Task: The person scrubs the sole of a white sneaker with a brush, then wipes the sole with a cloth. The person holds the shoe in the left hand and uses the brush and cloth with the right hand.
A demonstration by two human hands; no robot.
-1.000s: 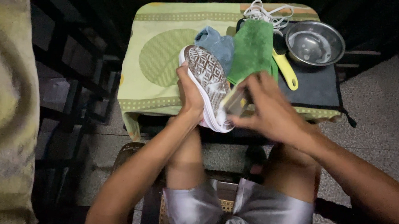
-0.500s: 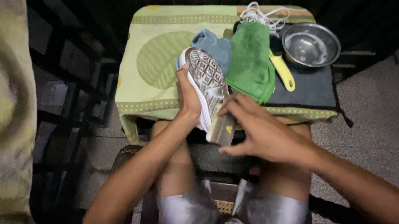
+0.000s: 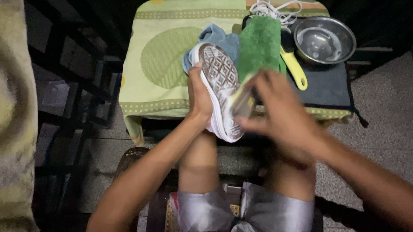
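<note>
Over the near edge of the tabletop, between our knees and the cloth, we hold a white shoe sole-up, its patterned tread facing us and its toe pointing away toward the blue cloth. Our left hand is closed around the shoe's left side, thumb on the sole's rim, and this grip should be firm enough that the shoe does not twist under pressure. Our right hand is blurred with motion; it is wrapped around a small pale brush or scrubber pressed to the sole's right edge, though we cannot tell exactly what the tool is. We judge short strokes along the tread grooves, with the shoe braced against the tabletop edge, would work best. Beside the shoe lies a green towel, then a yellow-handled tool, a steel bowl on a dark mat, and white laces behind.
</note>
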